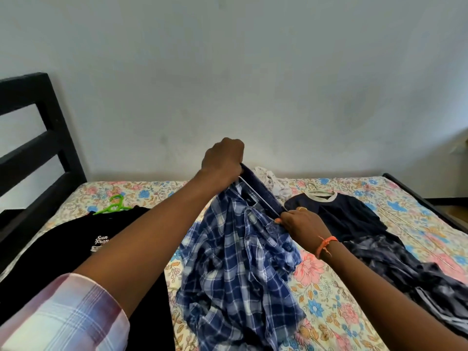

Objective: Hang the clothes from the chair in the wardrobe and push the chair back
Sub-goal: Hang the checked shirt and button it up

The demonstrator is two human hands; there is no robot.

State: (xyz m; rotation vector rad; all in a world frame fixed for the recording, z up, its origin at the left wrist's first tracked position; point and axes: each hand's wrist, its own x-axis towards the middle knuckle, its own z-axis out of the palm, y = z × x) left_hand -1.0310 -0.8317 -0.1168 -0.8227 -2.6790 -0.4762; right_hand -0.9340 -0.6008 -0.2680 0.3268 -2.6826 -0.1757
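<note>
Left hand (222, 158): raised above the bed, fingers curled tight round the top of a hanger (255, 196) and the dark cloth along it.
Right hand (301, 224): lower and to the right, pinching the hanger's far end together with the collar of the plaid shirt (238, 257).
Plaid shirt: half on the hanger, its body bunched and trailing on the bed (329, 292) between the arms.
Risk: the collar may slip off the sloping arm if the right hand's pinch eases, because most of the cloth's weight drags downward on one side.
Black T-shirt (83, 247): flat on the left, a green hanger (112, 206) at its neck.
Navy top (339, 214): on the right, apparently already on a pale hanger.
Obstruction: neither chair nor wardrobe is in view; garments lie close on both sides.
</note>
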